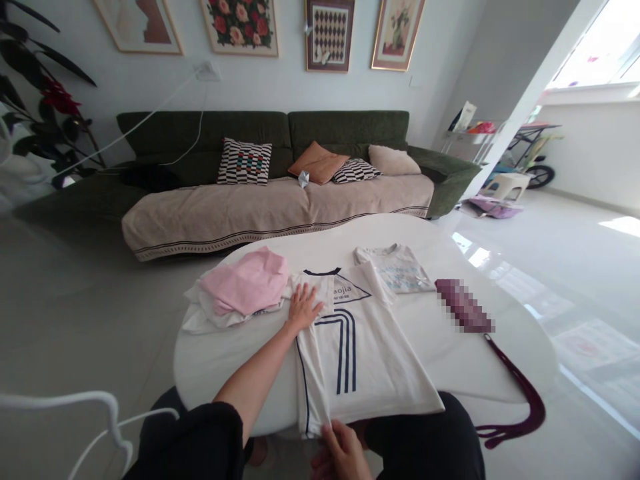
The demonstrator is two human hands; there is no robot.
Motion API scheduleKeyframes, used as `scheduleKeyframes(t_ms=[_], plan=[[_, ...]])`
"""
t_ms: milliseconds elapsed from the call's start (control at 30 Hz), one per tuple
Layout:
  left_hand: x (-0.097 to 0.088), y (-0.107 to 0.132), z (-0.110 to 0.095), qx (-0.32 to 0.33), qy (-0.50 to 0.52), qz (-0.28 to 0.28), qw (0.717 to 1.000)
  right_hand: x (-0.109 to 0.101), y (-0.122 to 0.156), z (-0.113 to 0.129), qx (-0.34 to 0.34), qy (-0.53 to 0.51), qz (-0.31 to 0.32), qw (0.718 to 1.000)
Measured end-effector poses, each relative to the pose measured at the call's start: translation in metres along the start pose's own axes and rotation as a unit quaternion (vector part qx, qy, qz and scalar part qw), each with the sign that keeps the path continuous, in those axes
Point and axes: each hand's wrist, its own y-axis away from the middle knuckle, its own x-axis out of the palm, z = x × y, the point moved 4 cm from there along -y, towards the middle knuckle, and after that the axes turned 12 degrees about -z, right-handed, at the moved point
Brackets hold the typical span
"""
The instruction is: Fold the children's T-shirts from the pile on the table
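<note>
A white T-shirt (380,353) with dark stripes, lettering and a dark neckband lies spread on the white table. Its left side is folded inward, so a strip with a dark piped edge lies over the front. My left hand (303,308) rests flat on the folded sleeve near the collar, fingers spread. At the near edge, my right hand (345,450) pinches the hem of that folded strip between thumb and fingers. Beside my left hand sits a pile of clothes with a pink garment (250,280) on top. A folded grey printed T-shirt (400,267) lies beyond the right sleeve.
On the right of the round white table (505,360) lies a blurred-out maroon item (463,307) with a maroon strap (530,393) hanging over the edge. Behind the table stands a green sofa (200,133) with cushions. White cables (100,400) cross the lower left.
</note>
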Motion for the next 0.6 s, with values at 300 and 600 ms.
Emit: scheduleKeyframes(t_ms=[300, 600], plan=[[-0.027, 0.039, -0.027, 0.066, -0.006, -0.048, 0.997, -0.039, 0.013, 0.070, -0.407, 0.303, -0.190, 0.841], [-0.004, 0.045, -0.028, -0.031, -0.043, -0.042, 0.998, 0.017, -0.001, 0.061, -0.445, 0.410, -0.112, 0.788]])
